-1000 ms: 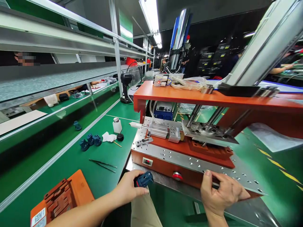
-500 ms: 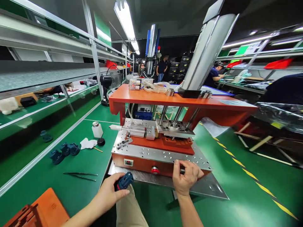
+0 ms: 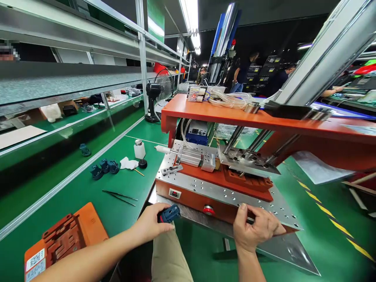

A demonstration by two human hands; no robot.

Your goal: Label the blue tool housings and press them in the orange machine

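Note:
My left hand is closed round a small dark blue plastic part with a spot of red, held in front of the orange press. At the press's front right corner, my right hand has its thumb on the upper edge and its fingers curled. Something dark shows between thumb and fingers; I cannot make out whether it belongs to the machine. A red push button and a small display sit on the front panel. Above the orange fixture block hangs the metal press plate.
On the green bench lie several dark blue parts, tweezers, a white bottle, a black cap and white tissue. An orange fixture is at lower left. Behind stands a fan; people are farther back.
My view has turned left, so the press and bench appear farther right and more of the orange fixture shows. Both hands keep nearly the same grip and place at the press.

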